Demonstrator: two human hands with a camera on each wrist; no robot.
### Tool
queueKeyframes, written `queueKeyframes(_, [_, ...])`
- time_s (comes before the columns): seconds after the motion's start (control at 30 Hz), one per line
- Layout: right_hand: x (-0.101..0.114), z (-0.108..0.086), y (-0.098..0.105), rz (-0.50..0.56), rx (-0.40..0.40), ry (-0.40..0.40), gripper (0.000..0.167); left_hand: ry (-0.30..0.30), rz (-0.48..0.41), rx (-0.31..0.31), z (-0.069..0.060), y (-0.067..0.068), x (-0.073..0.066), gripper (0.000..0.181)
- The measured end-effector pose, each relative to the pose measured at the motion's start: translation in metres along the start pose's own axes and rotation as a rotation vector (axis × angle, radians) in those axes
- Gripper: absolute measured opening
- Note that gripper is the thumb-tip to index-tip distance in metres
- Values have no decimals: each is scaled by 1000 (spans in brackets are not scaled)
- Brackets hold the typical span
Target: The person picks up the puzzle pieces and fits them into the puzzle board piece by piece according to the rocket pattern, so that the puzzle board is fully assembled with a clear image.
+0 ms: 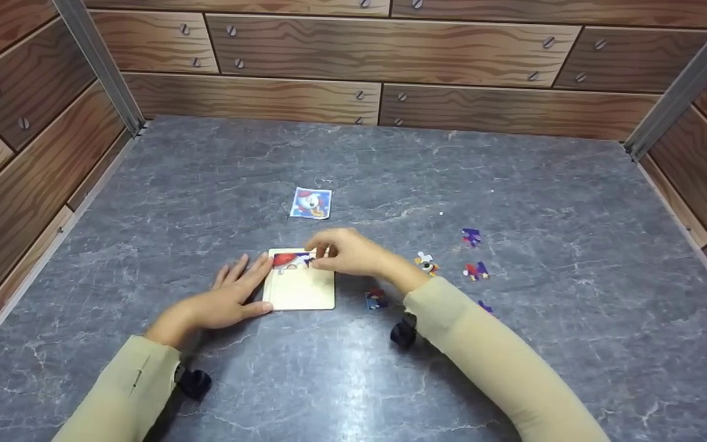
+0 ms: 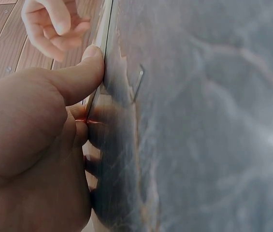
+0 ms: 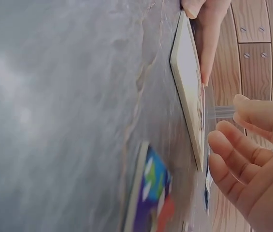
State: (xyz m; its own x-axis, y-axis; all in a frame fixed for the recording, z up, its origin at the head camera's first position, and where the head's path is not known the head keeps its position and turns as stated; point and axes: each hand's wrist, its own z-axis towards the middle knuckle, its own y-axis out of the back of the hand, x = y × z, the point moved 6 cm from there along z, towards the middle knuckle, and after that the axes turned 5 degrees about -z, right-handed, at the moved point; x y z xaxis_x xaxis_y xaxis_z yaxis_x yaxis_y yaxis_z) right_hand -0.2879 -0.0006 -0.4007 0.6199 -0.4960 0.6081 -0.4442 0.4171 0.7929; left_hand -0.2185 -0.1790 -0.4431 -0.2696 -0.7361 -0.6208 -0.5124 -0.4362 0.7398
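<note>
A cream puzzle board (image 1: 299, 290) lies flat in front of me, with red, white and blue jigsaw pieces (image 1: 290, 260) along the far side of its recess. My left hand (image 1: 234, 294) rests at its left edge with fingers extended, thumb and index fingertip touching the frame. Over the far right corner hovers my right hand (image 1: 350, 253), fingers loosely bent. In the right wrist view the board (image 3: 185, 67) appears edge-on, and the right hand (image 3: 252, 159) shows nothing between its fingers. A blue and red piece (image 1: 376, 299) lies on the table just right of the board.
Beyond the board lies a small square picture card (image 1: 312, 203) of a white character. Several loose pieces are spread to the right, including a white and orange one (image 1: 426, 264), a purple one (image 1: 471, 237) and a red and purple one (image 1: 476, 271). Wood-patterned walls (image 1: 292, 98) enclose the grey table.
</note>
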Motion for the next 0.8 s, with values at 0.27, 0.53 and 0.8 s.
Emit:
queueKeyframes(0.27, [-13,-17,11,35,-20,-52,28,-7,11,5,0,1,0,78])
queueKeyframes(0.53, [-26,-34,19,53,-31,-86,31,-3,14,3,0,1,0,79])
queueKeyframes(0.8, [-41,-55,33,45,-56,-104,33,10,9,10,0,0,0,79])
